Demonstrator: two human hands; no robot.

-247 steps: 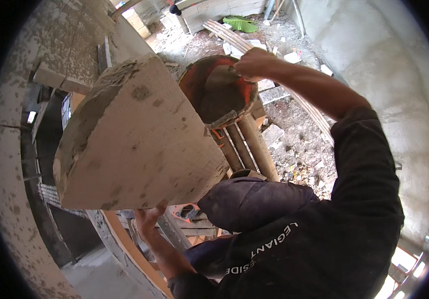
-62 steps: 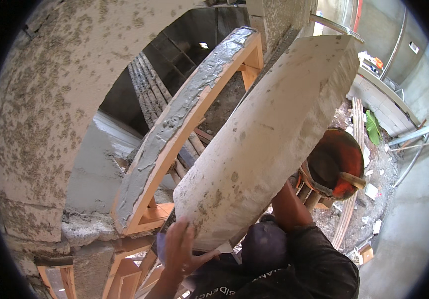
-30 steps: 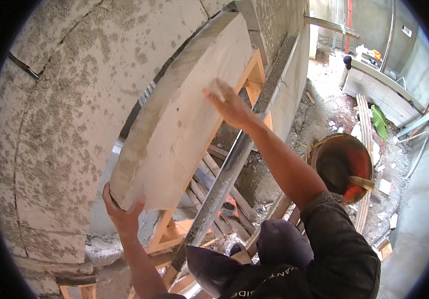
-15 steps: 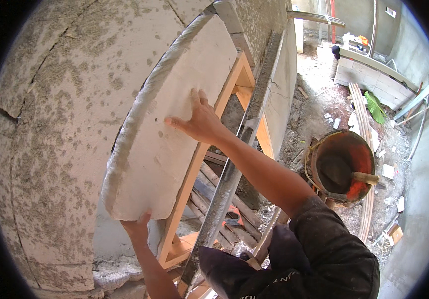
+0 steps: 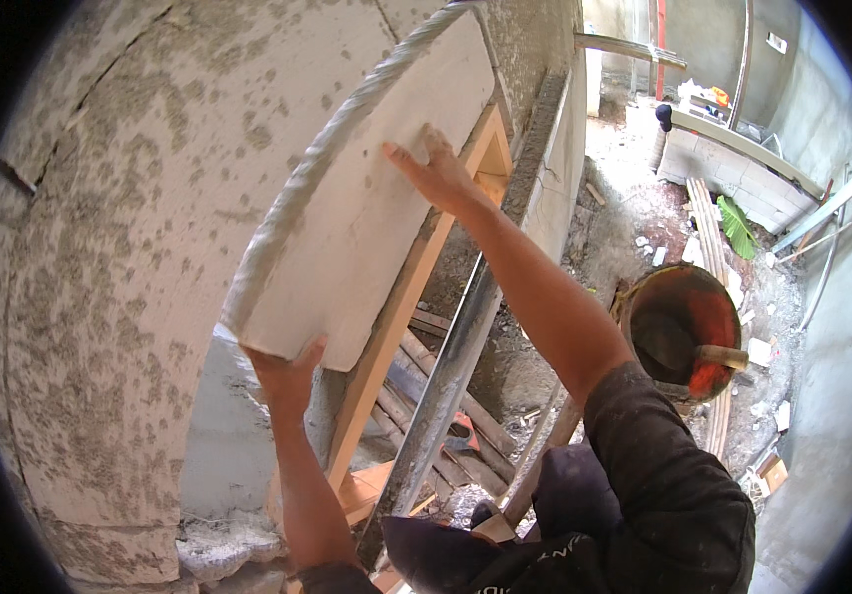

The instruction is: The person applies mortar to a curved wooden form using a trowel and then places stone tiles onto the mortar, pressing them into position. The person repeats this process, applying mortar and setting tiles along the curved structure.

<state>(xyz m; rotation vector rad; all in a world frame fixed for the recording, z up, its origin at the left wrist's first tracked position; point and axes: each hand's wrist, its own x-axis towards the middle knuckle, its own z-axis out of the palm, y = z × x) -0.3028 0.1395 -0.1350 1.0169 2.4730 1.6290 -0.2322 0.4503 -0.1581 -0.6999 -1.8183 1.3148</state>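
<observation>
A long white lightweight concrete block (image 5: 376, 198) with a rough, ridged left edge lies against the spotted wall, above a wooden frame (image 5: 391, 361). My left hand (image 5: 287, 374) grips its near end, the thumb on the face and the other fingers tucked behind or under. Across the block's face, toward its far half, my right hand (image 5: 446, 178) rests with the fingers apart. A bare grey gap (image 5: 228, 426) shows in the wall below the block's near end.
Beside the frame runs a grey metal bar (image 5: 446, 396). To the right stands a bucket (image 5: 683, 332) holding grey mortar and a wooden-handled tool (image 5: 721, 356). Poles, an orange-handled saw (image 5: 462, 432) and rubble lie lower down. A low block wall (image 5: 733, 163) stands farther off.
The block has slid away from me along the wall, baring more of the gap at its near end. Both hands have moved along with it.
</observation>
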